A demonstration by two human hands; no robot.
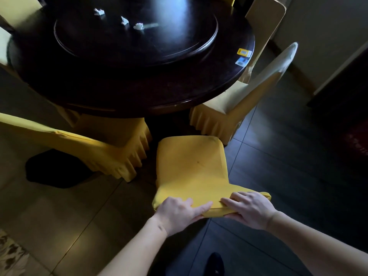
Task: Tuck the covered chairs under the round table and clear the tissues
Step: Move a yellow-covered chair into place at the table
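Our left hand [179,211] and right hand [249,210] grip the top of the near chair [191,168], its seat not yet under the round table [139,86]; neighbouring chairs look tucked; three tissues [125,20] remain on top.

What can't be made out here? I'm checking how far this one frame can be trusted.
Head view only:
- Legs of the gripped chair: hidden by its yellow cover.
- Table far edge: cut off by the top of the frame.
- Left hand and right hand thumbs: under the chair back's top edge.
- Small cards: too small to read.
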